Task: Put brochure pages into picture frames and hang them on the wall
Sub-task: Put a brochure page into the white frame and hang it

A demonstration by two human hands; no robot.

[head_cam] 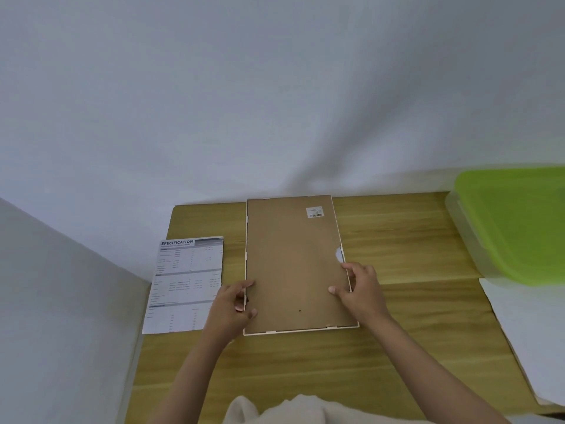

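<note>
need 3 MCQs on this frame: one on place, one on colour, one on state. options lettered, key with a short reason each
1. Where does the printed page lie relative to the picture frame?
A. left of it
B. on top of it
C. right of it

2. What colour is the box lid?
A. red
B. green
C. black

3. Which way is the frame lying?
A. back side up
B. glass side up
C. standing on edge

Key: 1 A, it lies beside the left hand. 2 B, bright green at right. 3 A, brown backing board with barcode label shows; right hand grips its edge.

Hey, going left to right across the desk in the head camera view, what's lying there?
Specification page → left hand → picture frame lying face down → right hand → green-lidded plastic box.
</note>
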